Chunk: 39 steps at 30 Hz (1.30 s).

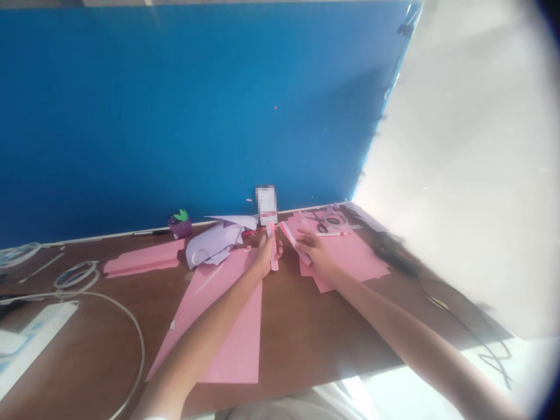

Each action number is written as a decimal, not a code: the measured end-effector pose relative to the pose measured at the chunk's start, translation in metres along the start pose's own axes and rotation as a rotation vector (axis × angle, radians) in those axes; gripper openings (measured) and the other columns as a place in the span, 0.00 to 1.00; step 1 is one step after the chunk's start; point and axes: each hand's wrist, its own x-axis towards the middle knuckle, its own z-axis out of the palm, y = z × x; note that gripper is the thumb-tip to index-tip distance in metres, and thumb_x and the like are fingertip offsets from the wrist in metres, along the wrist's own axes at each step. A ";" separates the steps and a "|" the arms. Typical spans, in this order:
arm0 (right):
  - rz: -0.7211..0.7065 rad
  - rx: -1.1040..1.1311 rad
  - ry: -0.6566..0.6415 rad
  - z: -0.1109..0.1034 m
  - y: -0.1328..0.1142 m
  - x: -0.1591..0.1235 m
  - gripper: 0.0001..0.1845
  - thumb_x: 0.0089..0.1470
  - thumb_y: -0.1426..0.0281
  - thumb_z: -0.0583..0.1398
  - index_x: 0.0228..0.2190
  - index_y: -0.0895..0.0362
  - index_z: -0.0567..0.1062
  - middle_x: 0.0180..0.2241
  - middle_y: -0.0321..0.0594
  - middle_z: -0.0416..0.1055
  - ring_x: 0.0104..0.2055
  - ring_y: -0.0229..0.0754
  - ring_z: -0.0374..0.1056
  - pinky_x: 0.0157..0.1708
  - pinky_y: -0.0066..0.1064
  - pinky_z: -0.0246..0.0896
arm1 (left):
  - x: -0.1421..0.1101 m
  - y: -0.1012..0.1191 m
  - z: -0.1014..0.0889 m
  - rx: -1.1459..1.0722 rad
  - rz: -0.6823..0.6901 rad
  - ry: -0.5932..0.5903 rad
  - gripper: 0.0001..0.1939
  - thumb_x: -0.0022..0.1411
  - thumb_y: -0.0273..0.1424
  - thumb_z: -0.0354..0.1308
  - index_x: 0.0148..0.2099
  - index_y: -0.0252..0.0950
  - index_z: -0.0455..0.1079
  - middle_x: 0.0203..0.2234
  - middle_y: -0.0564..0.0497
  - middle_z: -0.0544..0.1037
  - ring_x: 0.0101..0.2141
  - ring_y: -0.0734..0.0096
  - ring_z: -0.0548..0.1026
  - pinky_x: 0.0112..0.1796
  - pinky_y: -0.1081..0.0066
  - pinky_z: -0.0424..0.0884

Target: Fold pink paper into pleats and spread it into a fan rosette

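My left hand [263, 256] is closed around a narrow pink paper strip [274, 251] that stands nearly upright. A short gap to the right, my right hand [314, 249] grips another folded paper strip, pink with a pale edge [289, 236], tilted toward the left. Under my left forearm lies a large pink sheet [236, 338]. Below my right hand several pink sheets [359, 256] are spread in a loose pile, with dark-handled scissors [322, 224] and a roll of tape [336, 219] on top.
Behind my hands a small screen-like device [266, 201] leans on the blue partition [196, 116]. Crumpled lilac paper [214, 242], a purple paper cup-like piece with green leaves [179, 225] and folded pink paper [146, 258] lie leftward. Cables [142, 338] cross the left; a dark corded object [396, 254] sits right.
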 end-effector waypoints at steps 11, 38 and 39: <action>0.021 0.122 -0.019 0.000 0.002 0.000 0.22 0.45 0.65 0.65 0.44 0.53 0.72 0.45 0.42 0.74 0.47 0.45 0.71 0.49 0.39 0.66 | -0.007 -0.001 -0.004 0.134 0.195 0.008 0.14 0.53 0.41 0.66 0.31 0.36 0.70 0.22 0.57 0.68 0.22 0.79 0.63 0.25 0.76 0.56; -0.152 -0.187 -0.243 -0.002 -0.002 0.001 0.33 0.52 0.68 0.62 0.58 0.48 0.60 0.38 0.37 0.67 0.39 0.42 0.69 0.42 0.39 0.67 | -0.014 -0.002 0.006 0.388 0.258 -0.175 0.14 0.63 0.36 0.54 0.45 0.34 0.73 0.34 0.47 0.78 0.29 0.69 0.74 0.30 0.71 0.71; -0.150 -0.176 -0.258 -0.003 -0.003 0.001 0.35 0.52 0.70 0.61 0.59 0.47 0.58 0.38 0.36 0.66 0.38 0.41 0.69 0.41 0.38 0.67 | -0.014 -0.002 0.006 0.414 0.273 -0.186 0.15 0.63 0.38 0.55 0.45 0.33 0.73 0.34 0.47 0.78 0.29 0.69 0.74 0.30 0.71 0.71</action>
